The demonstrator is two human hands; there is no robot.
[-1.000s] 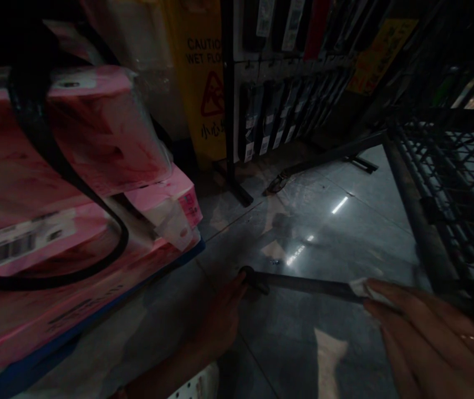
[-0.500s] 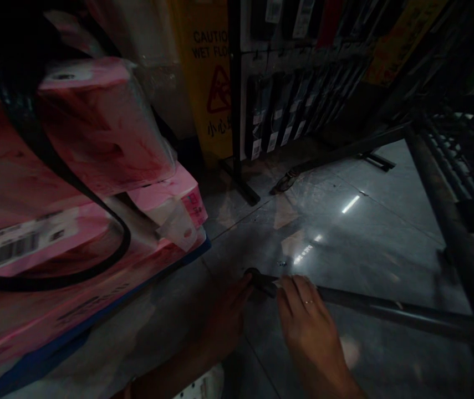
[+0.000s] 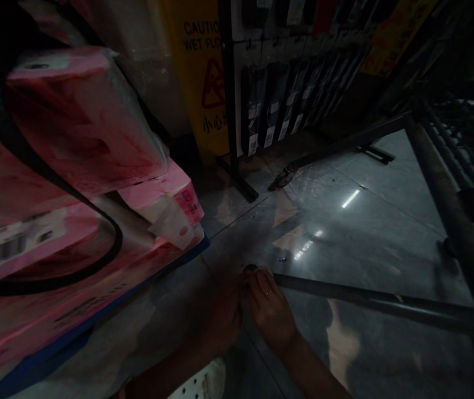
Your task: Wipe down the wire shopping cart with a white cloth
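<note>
Reaching down | right hand point(image 3: 270, 310) grip closed on bar point(image 3: 365, 298) | left hand point(image 3: 223, 317) grip unclear

Dim shop aisle, seen over a glossy grey floor point(image 3: 365, 238).
Ceiling light is mirrored in streaks point(image 3: 351, 198) on the tiles; a yellow wet-floor sign point(image 3: 201, 83) is seen beside a black display rack point(image 3: 278, 100) hung with carded goods, pink wrapped packs point(image 3: 82, 127) are stacked at left, a wire cage point(image 3: 467, 144) at right.

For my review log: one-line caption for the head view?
The left hand and right hand meet at the end of a metal bar low over the floor, beside pink packs.
</note>
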